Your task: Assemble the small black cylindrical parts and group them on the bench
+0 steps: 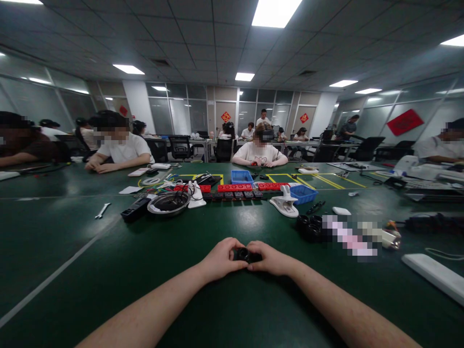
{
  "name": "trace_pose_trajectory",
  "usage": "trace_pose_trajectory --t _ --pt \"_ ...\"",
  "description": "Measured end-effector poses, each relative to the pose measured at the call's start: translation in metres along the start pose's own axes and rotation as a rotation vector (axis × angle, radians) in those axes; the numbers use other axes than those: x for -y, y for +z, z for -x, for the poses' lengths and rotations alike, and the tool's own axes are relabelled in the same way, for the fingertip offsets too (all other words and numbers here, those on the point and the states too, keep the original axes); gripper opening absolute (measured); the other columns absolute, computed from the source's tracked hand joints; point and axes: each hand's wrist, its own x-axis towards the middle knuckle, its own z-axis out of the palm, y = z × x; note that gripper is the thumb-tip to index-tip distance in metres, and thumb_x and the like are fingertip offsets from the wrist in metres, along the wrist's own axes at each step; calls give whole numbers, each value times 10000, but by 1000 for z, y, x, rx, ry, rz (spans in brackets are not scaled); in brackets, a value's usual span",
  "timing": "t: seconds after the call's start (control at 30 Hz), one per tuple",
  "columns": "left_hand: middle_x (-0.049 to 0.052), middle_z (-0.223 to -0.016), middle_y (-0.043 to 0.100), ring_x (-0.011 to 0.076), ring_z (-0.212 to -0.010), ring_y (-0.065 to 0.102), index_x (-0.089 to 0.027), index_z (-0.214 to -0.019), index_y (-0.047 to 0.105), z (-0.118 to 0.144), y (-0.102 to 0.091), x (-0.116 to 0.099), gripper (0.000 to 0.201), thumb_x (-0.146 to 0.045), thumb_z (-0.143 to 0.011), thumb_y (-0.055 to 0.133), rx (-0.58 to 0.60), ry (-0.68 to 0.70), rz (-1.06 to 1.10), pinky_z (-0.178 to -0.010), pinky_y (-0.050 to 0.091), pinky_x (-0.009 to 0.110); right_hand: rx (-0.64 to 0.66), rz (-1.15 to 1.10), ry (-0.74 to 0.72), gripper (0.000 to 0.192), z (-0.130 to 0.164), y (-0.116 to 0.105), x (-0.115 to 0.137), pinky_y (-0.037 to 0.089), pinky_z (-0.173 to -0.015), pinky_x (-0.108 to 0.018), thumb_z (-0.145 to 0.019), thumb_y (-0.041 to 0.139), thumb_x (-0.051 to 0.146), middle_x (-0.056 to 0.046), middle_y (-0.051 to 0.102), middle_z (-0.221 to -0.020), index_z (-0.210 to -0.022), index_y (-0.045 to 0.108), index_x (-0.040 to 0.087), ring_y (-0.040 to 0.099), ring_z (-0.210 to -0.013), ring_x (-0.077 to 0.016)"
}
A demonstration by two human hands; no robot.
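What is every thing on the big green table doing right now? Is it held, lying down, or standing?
small black ring part: held between both hands
left hand: closed on the part
right hand: closed on the part
wrench: lying flat, untouched
blue bin: upright, tilted a bit
metal bowl: upright, cables inside

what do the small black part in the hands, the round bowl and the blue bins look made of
Small black ring-shaped part, held between left hand and right hand: probably plastic or rubber, dark with a faint sheen; too small to be sure. Round bowl: likely metal, its rim bright and reflective. Blue bins: likely moulded plastic, uniform matte colour.
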Motion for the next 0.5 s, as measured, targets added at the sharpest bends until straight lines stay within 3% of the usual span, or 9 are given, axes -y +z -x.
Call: trace_pose_trajectory --t 0.37,0.5 --pt "-17 -787 443 63 -543 388 -164 -878 521 1 -1 -2 348 -375 -617 612 16 -4 5 -476 325 176 -5 -31 2 204 -2 2 -5 363 -674 -237 -651 630 273 2 511 -780 -806 578 150 472 -752 -142" --pt "-15 -790 447 68 -546 395 -164 -864 522 1 0 -2 352 -387 -608 617 9 -12 -11 -472 325 180 -54 40 89 251 -2 5 -5 338 -595 -215 -589 673 312 18 496 -710 -725 548 144 458 -691 -130"
